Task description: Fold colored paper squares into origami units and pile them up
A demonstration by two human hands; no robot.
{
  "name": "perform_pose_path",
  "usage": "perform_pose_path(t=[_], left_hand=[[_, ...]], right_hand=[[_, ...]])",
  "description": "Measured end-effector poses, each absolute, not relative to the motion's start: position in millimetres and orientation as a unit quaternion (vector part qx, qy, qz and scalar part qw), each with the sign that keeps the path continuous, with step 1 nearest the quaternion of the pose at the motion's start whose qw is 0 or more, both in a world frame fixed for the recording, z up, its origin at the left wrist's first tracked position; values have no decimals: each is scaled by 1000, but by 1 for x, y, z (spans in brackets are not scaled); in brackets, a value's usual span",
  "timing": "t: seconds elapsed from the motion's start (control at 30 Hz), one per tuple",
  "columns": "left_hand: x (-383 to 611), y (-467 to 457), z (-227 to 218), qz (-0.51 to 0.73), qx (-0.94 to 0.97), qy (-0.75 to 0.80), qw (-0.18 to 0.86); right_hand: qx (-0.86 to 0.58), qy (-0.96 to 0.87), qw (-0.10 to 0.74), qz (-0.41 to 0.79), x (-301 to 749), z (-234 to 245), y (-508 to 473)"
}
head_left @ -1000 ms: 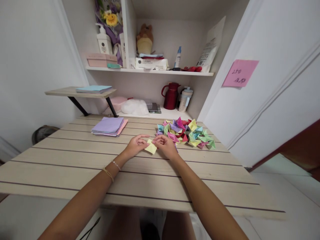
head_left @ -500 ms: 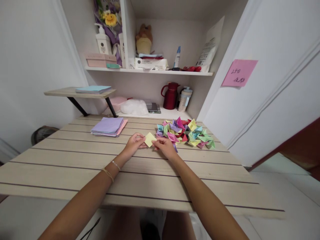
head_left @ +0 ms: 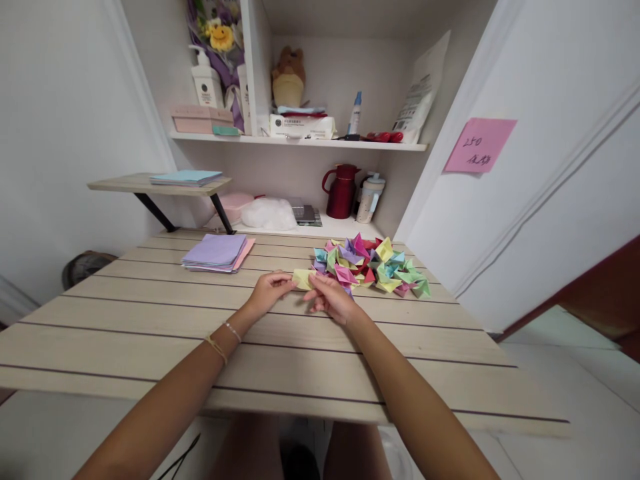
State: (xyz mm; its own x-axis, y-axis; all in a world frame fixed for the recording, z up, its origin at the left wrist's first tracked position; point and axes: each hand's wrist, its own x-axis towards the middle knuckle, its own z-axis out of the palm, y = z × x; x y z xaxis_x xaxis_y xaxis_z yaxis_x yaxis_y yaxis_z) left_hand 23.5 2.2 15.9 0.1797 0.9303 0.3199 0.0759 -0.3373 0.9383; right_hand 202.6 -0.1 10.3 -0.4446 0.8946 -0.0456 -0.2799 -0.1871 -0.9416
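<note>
A small folded piece of yellow paper [head_left: 303,279] is held between my two hands, just above the desk. My left hand [head_left: 271,291] pinches its left edge between thumb and fingers. On the other side, my right hand [head_left: 331,297] grips the right edge, its thumb on top and its lower fingers curled loosely below. Just beyond my right hand lies a heap of folded paper boats [head_left: 385,270] in pink, purple, green, yellow, red and blue. A stack of square paper sheets [head_left: 215,252], purple on top, rests on the desk to the far left of my hands.
The slatted wooden desk [head_left: 280,373] ends at a white cabinet. A small raised shelf [head_left: 120,183] at left carries blue paper [head_left: 186,177]. Behind the boats stand a red jug [head_left: 342,192] and a cream tumbler [head_left: 371,199], beside a white plastic bag [head_left: 269,215].
The yellow paper has turned from a diamond shape to a wider, flatter outline. My right hand has shifted its hold, with its fingers now lower and turned beneath the paper.
</note>
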Motion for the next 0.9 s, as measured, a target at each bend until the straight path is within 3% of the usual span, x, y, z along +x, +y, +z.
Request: perform_pose_path(t=[0.27, 0.6, 0.9], left_hand=[[22, 0, 18, 510, 610, 377, 475], [27, -1, 14, 476, 644, 385, 459], [27, -3, 19, 528, 553, 394, 511]], right_hand=[[-266, -488, 375, 742, 202, 14, -6], [-326, -520, 502, 609, 194, 3, 3], [-336, -535, 522, 572, 193, 7, 1]])
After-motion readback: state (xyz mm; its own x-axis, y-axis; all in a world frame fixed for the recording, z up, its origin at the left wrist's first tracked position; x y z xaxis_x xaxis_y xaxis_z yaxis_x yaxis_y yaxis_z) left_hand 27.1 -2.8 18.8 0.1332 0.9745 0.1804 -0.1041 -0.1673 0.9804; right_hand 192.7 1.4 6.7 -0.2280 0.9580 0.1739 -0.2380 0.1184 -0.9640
